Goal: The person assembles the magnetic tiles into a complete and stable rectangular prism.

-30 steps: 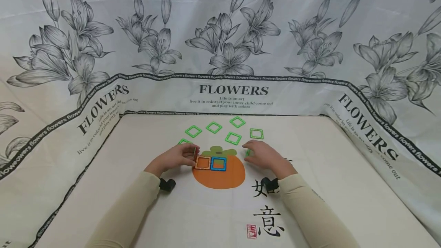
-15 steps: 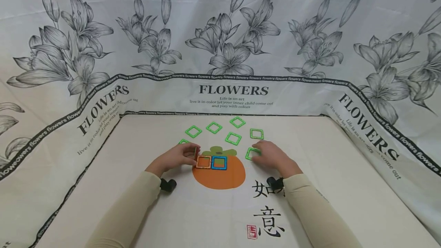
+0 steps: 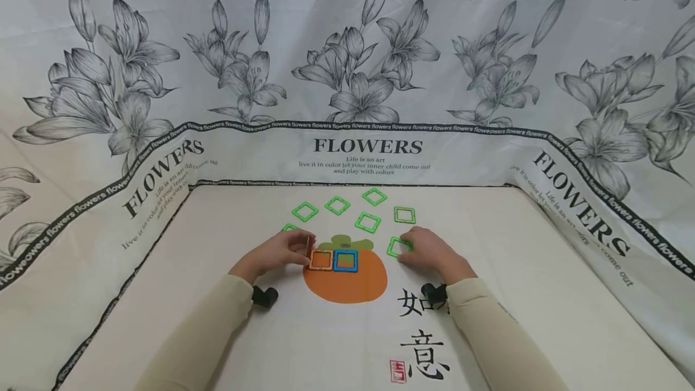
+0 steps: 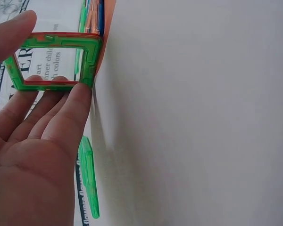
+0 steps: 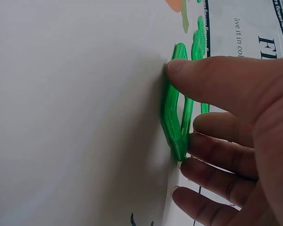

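Note:
My left hand holds a green square magnetic tile on edge, thumb along its top and fingers at its lower side. Red shows along that tile's rim. It stands at the left side of an orange square tile, which lies flat against a blue square tile. On the right, the thumb and fingers of my right hand pinch another green square tile, the thumb over its edge. Part of this tile is covered by the hand in the head view.
Several green tiles are scattered farther back, including one tile beyond my right hand and one nearer the middle. A printed persimmon and black characters mark the white cloth. A flower-printed curtain borders the table's back and sides.
My right hand has moved slightly right and closed its fingers on the green tile near it. My left hand keeps its place with the upright tile. The head view has tilted a little upward.

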`<state>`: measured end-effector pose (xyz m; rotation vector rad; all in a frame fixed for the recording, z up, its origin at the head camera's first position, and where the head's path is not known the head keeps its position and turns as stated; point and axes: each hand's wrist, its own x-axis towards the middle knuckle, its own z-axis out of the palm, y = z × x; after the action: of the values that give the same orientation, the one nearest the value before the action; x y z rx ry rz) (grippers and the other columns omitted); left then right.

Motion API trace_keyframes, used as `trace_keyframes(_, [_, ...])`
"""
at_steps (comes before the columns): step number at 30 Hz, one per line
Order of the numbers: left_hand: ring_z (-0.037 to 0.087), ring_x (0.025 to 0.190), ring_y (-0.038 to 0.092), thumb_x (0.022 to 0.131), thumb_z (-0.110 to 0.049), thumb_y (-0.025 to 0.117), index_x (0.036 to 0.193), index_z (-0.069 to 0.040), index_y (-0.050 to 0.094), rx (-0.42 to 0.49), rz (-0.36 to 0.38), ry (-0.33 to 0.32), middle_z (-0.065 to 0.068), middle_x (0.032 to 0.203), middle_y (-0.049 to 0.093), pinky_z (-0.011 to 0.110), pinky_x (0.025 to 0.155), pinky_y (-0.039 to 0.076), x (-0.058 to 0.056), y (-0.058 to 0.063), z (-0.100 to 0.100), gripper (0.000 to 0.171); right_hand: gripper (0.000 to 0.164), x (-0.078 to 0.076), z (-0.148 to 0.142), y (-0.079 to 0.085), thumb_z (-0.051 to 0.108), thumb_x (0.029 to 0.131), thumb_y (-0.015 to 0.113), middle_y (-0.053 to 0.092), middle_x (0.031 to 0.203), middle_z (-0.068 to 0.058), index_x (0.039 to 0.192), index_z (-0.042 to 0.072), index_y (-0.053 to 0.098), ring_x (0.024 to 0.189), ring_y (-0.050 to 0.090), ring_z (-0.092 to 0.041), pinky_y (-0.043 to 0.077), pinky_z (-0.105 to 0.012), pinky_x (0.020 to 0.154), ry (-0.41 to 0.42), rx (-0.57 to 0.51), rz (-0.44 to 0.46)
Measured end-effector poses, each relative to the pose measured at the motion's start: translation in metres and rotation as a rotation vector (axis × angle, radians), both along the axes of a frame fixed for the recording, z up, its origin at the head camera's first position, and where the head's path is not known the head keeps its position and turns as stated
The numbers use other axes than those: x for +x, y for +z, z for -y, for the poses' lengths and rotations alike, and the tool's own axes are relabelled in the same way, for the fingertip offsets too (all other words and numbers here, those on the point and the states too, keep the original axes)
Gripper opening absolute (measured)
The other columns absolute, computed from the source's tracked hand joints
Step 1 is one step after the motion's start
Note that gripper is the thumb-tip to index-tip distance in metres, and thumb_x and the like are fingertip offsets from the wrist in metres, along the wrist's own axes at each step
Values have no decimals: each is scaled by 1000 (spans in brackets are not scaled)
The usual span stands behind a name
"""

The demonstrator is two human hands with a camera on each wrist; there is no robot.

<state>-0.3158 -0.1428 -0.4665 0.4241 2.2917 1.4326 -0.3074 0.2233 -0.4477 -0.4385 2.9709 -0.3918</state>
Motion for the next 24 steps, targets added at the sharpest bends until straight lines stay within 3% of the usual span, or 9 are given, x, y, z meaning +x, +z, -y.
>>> trace_keyframes(7, [27,135,47,81,-10,77,137,-7,50,21,-11,-16,10,141,53,44,110,41,-2,-5,2,63,55,0,1,-2,29,81,74,60,123,-16,125,-1,62,98,55,-24,48,-45,95,-28,-24,14])
trace_keyframes(18, [27,137,45,81,-12,77,139,-7,48,26,-5,-32,10,144,51,43,111,39,-3,-4,2,64,64,1,4,0,28,79,79,50,131,-19,133,3,57,111,51,-30,45,-49,100,-80,-57,9])
trace_keyframes(24, [29,137,44,82,-14,77,139,-6,47,17,-9,-41,12,144,50,44,111,39,-3,-4,2,65,65,1,3,-1,26,77,81,50,135,-22,133,5,56,121,50,-36,42,-53,104,-60,-96,-15])
